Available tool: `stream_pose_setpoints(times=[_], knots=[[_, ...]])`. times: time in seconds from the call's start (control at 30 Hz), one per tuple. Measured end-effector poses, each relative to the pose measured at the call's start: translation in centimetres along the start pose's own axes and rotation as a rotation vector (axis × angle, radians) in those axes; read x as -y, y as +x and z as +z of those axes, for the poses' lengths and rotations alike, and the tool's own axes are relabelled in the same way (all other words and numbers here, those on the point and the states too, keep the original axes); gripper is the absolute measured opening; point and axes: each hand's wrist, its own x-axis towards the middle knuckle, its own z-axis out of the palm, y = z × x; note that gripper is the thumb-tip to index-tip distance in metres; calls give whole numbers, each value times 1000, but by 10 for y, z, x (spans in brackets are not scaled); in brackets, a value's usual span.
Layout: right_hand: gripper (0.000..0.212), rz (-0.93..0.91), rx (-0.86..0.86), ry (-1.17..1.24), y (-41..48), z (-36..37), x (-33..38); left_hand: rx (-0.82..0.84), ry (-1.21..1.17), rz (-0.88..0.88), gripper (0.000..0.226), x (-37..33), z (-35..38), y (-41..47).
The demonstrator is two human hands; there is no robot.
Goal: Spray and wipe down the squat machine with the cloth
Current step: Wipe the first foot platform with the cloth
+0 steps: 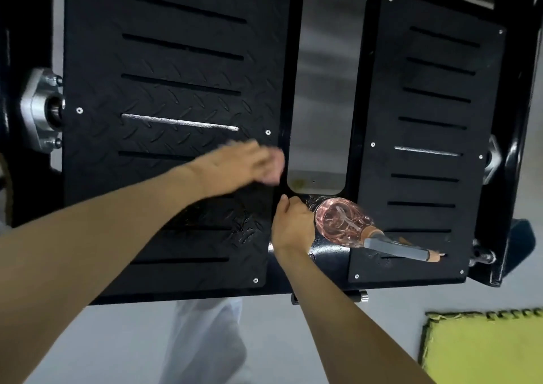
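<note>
Cleaning under way at the gym: a person leans over the black, diamond-patterned steel footplate of a squat machine (176, 96), both bare forearms reaching in from the lower edge of the head view. The left hand (241, 165) is over the inner edge of the wider left panel, beside the U-shaped cut-out that splits the plate. Motion blur smears it, so its grip cannot be told, nor whether a cloth lies under it. The right hand (293, 226) sits on the narrow bridge joining the two panels, thumb raised and fingers curled out of sight beneath the palm. Its knuckles are against the base of a clear pink plastic spray bottle (338, 219); whether that grip is closed on anything cannot be told. The bottle lies on its side across the bridge, its grey trigger nozzle (399, 248) pointing right and resting on the slotted right panel (426, 137). Glossy streaks (244, 226) shine on the left panel just beside the right hand. A silver metal bearing bracket (41, 107) is bolted to the machine's left flank. Below the plate lie the grey floor (117, 339), a pale trouser leg (205, 339) and, at lower right, a yellow-green foam mat with a notched edge (484, 351), well apart from both hands.
</note>
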Motion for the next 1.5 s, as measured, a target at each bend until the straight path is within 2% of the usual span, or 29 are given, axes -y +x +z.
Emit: stream_pose_setpoints(times=[0.07, 0.1, 0.17, 0.23, 0.3, 0.37, 0.43, 0.5, 0.57, 0.63, 0.7, 0.73, 0.8, 0.93, 1.0, 1.07, 1.13, 1.2, 1.27, 1.33, 1.4, 1.5], knots=[[42, -17, -21, 25, 1, -2, 1, -114, -149, -358, 62, 20, -3, 0], [42, -21, -28, 37, 2, -3, 2, -119, -170, -492, 66, 20, -6, 0], [32, -20, -12, 45, 5, -5, 4, -57, -215, -610, 70, 4, -9, 0], [18, -18, -7, 58, 5, -6, 2, -39, -244, -538, 73, -26, -7, -3], [39, -36, -10, 77, 0, -5, 2, 23, -183, -343, 73, -57, 1, -10], [42, -69, -1, 78, -8, -2, -1, 138, -171, -150, 69, -80, 12, -22], [40, -122, 12, 42, -14, 1, -4, 136, -190, -55, 71, -81, 15, -28], [42, -161, 13, -8, -16, 2, -7, 113, -142, -45, 76, -68, 12, -29], [50, -165, 19, -27, -16, 3, -8, -37, -147, -199, 77, -50, 10, -33], [54, -157, 25, -18, -16, 3, -8, -109, -193, -512, 76, -44, 10, -37], [55, -155, 28, -5, -17, 5, -6, -77, -251, -767, 73, -52, 5, -38], [56, -161, 35, -5, -17, 7, -4, -53, -273, -818, 72, -59, 1, -38], [56, -171, 38, -12, -17, 9, -2, 58, -301, -741, 74, -77, 1, -31], [50, -165, 75, -21, -22, 16, -1, 244, -253, -307, 80, -98, -2, -39], [56, -172, 101, -66, -28, 18, 0, 308, -209, -298, 82, -88, -8, -50], [66, -185, 123, -130, -33, 18, 1, 347, -175, -453, 82, -65, -17, -65], [69, -196, 114, -175, -36, 17, 5, 370, -157, -710, 81, -44, -20, -89], [70, -217, 97, -205, -37, 18, 11, 278, -213, -1018, 79, -39, -22, -103], [72, -244, 109, -219, -38, 20, 19, 197, -270, -1156, 78, -50, -25, -97], [74, -266, 123, -251, -40, 24, 28, 267, -284, -1050, 74, -68, -26, -85], [77, -263, 117, -309, -44, 28, 35, 326, -280, -824, 73, -80, -25, -79], [80, -281, 140, -371, -50, 34, 41, 337, -181, -558, 73, -62, -24, -94]])
